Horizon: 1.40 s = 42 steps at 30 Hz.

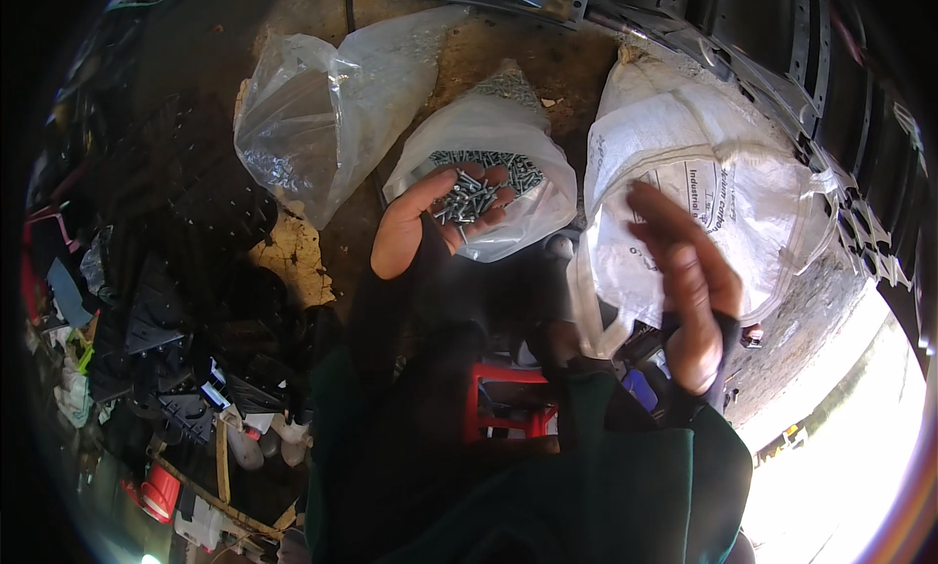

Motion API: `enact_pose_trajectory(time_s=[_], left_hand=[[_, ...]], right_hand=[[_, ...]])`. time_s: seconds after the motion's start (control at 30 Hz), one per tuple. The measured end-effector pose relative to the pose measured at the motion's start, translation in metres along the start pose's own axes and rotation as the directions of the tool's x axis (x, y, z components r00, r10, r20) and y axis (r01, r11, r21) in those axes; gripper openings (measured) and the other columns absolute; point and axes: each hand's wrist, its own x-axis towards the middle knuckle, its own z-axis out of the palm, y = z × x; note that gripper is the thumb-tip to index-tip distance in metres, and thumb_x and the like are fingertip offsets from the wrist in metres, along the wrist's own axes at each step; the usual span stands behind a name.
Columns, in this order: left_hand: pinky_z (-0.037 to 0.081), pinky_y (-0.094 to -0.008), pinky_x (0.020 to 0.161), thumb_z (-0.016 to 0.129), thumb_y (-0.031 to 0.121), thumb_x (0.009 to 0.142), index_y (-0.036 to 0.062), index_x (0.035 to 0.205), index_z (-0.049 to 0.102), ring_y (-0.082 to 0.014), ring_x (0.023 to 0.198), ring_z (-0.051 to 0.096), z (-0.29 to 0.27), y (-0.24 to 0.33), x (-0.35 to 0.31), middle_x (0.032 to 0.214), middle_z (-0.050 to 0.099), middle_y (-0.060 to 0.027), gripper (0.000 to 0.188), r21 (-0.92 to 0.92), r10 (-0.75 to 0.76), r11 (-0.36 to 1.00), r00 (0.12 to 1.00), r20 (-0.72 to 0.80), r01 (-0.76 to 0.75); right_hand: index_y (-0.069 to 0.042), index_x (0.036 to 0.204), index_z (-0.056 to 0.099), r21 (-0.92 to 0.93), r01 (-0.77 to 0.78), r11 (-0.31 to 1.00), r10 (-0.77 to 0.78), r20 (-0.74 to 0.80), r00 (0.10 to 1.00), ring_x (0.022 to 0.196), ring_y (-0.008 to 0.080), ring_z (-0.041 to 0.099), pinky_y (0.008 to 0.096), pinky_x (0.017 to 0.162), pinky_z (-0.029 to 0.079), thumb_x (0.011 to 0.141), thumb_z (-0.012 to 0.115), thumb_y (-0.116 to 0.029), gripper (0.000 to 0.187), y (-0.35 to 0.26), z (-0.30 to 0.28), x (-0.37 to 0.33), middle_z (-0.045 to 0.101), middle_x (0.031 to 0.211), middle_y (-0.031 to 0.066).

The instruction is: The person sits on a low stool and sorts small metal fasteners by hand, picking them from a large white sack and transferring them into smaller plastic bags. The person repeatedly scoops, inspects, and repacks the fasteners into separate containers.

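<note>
My left hand [422, 227] is palm up and cupped round a heap of small metal screws [469, 198]. It is at the mouth of an opened clear plastic bag [532, 222], where more of the same screws [528, 178] lie. My right hand [692, 281] hangs over a white woven sack [752, 232], its fingers stretched out and slightly blurred. Nothing shows in it, though part of the palm is hidden. Whether that hand touches the sack I cannot tell.
Another clear plastic bag [293, 124] stands at the far left. A red stool [513, 376] is low in the middle. Dark metal parts [161, 310] and a red container [159, 493] clutter the left side. Perforated metal strips [811, 46] line the far right.
</note>
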Motion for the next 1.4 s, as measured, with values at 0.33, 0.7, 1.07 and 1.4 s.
enact_pose_trajectory(time_s=[0.33,0.7,1.07,1.4], left_hand=[[0.055,-0.0432,0.09,0.042,0.022,0.102,-0.0069,0.123,0.052,-0.0319,0.106,0.063,0.022,0.02,-0.019,0.117,0.06,-0.02,0.037,0.361,-0.035,0.932,0.985,0.168,-0.028],[0.056,-0.0381,0.087,0.042,0.025,0.103,-0.0077,0.132,0.045,-0.034,0.106,0.064,0.021,0.013,-0.028,0.127,0.055,-0.0219,0.044,0.331,-0.006,0.942,0.984,0.177,-0.053],[0.055,-0.0396,0.089,0.044,0.023,0.102,-0.0094,0.134,0.043,-0.0352,0.106,0.063,0.027,0.022,-0.045,0.126,0.054,-0.0278,0.046,0.487,0.001,0.873,0.997,0.08,-0.04],[0.052,-0.0444,0.093,0.041,0.027,0.101,-0.0112,0.132,0.045,-0.0382,0.11,0.061,0.012,0.039,-0.043,0.125,0.055,-0.0291,0.049,0.446,-0.065,0.895,0.981,0.183,-0.024]], right_hand=[[0.005,0.138,0.04,0.552,-0.511,0.659,0.174,0.55,0.817,0.111,0.0252,0.059,0.0354,0.095,0.048,0.101,0.037,-0.045,0.062,0.055,0.089,0.076,0.057,0.128,0.0178],[0.002,0.131,0.048,0.601,-0.592,0.537,0.229,0.571,0.788,0.098,0.0256,0.064,0.0367,0.082,0.054,0.101,0.039,-0.037,0.05,0.061,0.091,0.073,0.062,0.115,0.0149],[0.002,0.125,0.054,0.582,-0.662,0.472,0.272,0.619,0.737,0.079,0.0234,0.063,0.0387,0.074,0.054,0.098,0.045,-0.029,0.041,0.064,0.089,0.073,0.064,0.103,0.0135],[0.006,0.125,0.052,0.613,-0.663,0.43,0.27,0.614,0.742,0.104,0.0284,0.061,0.0377,0.087,0.049,0.099,0.043,-0.025,0.041,0.049,0.082,0.069,0.062,0.115,0.0186]])
